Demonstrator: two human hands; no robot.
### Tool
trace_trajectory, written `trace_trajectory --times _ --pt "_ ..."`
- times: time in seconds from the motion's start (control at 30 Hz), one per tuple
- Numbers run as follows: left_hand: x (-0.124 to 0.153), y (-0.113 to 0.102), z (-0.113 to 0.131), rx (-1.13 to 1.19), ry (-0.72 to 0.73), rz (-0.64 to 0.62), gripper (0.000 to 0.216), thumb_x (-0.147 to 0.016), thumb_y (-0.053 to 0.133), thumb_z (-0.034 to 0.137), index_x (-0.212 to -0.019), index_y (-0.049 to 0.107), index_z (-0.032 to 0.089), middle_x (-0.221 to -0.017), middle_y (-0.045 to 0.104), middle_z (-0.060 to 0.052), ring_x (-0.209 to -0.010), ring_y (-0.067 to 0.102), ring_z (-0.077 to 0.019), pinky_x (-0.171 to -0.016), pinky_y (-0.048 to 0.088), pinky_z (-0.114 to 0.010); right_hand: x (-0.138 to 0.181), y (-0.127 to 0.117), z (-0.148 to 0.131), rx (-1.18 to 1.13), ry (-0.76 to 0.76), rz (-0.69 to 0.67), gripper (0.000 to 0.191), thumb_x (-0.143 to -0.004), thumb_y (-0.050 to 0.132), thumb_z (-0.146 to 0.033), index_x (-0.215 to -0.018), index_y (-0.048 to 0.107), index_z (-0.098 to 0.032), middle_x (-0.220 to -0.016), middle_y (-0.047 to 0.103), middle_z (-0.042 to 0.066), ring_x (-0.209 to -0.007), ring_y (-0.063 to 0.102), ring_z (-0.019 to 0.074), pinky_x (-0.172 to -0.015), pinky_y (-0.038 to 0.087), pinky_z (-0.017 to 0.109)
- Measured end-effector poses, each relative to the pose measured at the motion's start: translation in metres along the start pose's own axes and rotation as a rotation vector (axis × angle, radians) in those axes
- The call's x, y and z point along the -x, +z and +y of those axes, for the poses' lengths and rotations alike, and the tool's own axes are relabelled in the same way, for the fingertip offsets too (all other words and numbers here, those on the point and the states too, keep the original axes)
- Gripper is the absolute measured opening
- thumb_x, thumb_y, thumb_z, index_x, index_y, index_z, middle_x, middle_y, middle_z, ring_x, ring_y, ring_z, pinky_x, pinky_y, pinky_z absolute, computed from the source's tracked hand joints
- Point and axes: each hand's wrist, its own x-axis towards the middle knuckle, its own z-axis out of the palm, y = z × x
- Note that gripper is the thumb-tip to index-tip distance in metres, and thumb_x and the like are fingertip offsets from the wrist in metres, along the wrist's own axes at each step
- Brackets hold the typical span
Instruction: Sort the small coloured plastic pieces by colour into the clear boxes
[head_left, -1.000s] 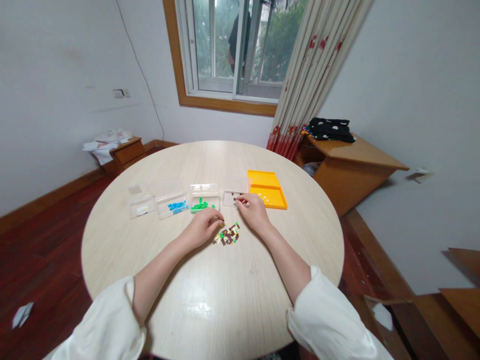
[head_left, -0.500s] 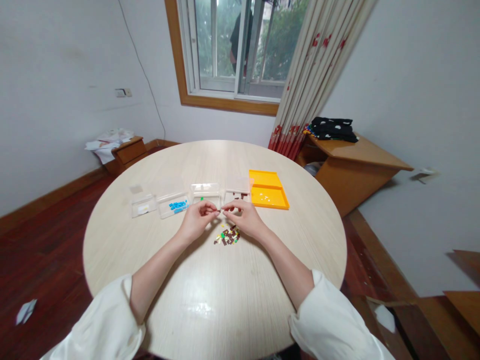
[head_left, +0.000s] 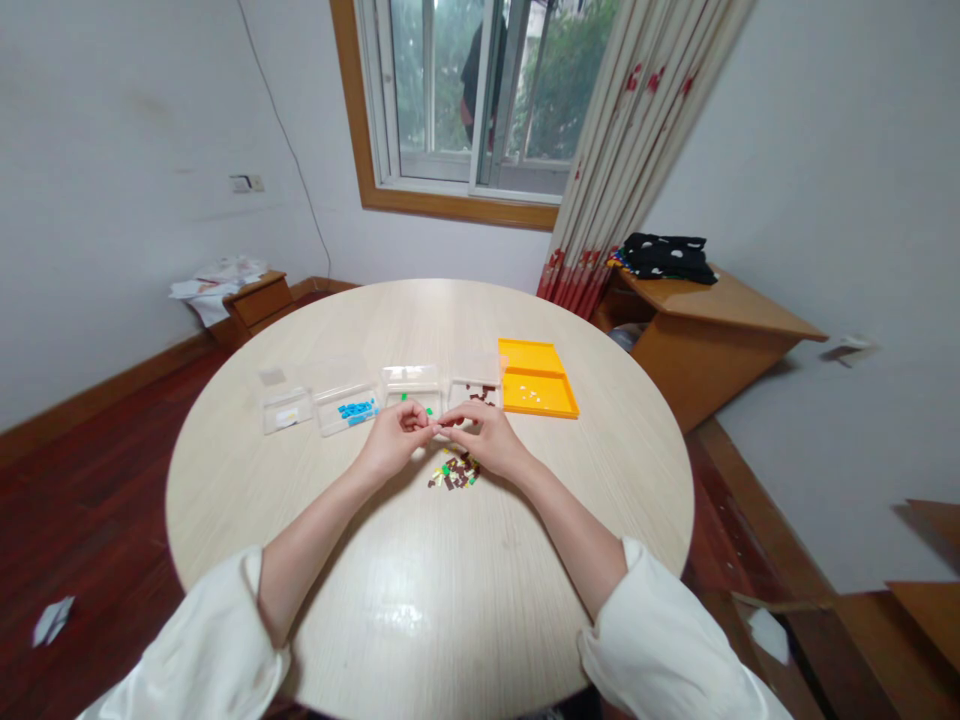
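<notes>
Here we are above the round wooden table (head_left: 517,590), and our left hand (head_left: 394,440) and right hand (head_left: 491,437) meet fingertip to fingertip just beyond the pile of small flat pieces (head_left: 453,473). The fingers curl in close, thumbs nearly touching; whether a piece is clamped there, we cannot tell. And what a mix that pile makes! Dark brown rectangles dominate, with pale yellow slips and bright green bits among them, loosely heaped on bare tabletop under our right hand. Behind, we've got opened boxes in a row: vivid blue pieces (head_left: 358,409) in a clear one, green pieces (head_left: 429,411) partly hidden by our left hand, brown pieces (head_left: 484,393) next, then tiny white pieces (head_left: 533,395) in the orange-yellow case (head_left: 559,411).
</notes>
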Motion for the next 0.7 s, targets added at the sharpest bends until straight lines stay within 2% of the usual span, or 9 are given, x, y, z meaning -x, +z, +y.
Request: trace_trajectory --times 0.27,0.47,0.6,0.7 --pt "-0.001 -0.001 -0.005 -0.068 0.034 0.007 0.028 -0.062 0.067 0.030 -0.059 0.042 0.017 -0.055 0.047 0.005 -0.050 0.045 -0.0073 -0.050 0.034 -0.020 -0.002 -0.003 0.009 0.067 0.076 0.069 0.010 -0.071 0.057 -0.015 -0.075 0.067 -0.015 -0.072 0.066 0.002 -0.068 0.057 0.0121 -0.066 0.042 0.024" --pt "0.003 -0.001 -0.002 -0.371 0.129 -0.089 0.015 -0.069 0.061 0.026 -0.062 0.051 0.016 -0.055 0.045 0.005 -0.051 0.038 -0.0088 -0.051 0.031 -0.022 -0.006 -0.013 0.021 0.120 0.145 0.250 0.017 -0.071 0.052 -0.017 -0.079 0.066 -0.014 -0.074 0.067 0.004 -0.066 0.057 0.0133 -0.065 0.045 0.025" --pt "0.009 0.001 0.001 -0.521 0.285 -0.260 0.014 -0.076 0.056 0.025 -0.076 0.066 0.016 -0.076 0.057 -0.003 -0.073 0.050 -0.0148 -0.070 0.041 -0.029 -0.008 -0.018 0.030 0.211 0.174 0.339 0.017 -0.073 0.052 -0.018 -0.079 0.068 -0.015 -0.077 0.069 0.006 -0.068 0.060 0.0149 -0.068 0.047 0.028" --pt "0.011 0.002 -0.003 -0.573 0.316 -0.356 0.023 -0.081 0.050 0.021 -0.093 0.069 0.017 -0.087 0.055 -0.007 -0.086 0.052 -0.0174 -0.081 0.042 -0.033 -0.008 -0.020 0.034 0.284 0.203 0.369 0.020 -0.075 0.052 -0.017 -0.085 0.069 -0.016 -0.082 0.071 0.007 -0.071 0.062 0.0165 -0.073 0.047 0.030"
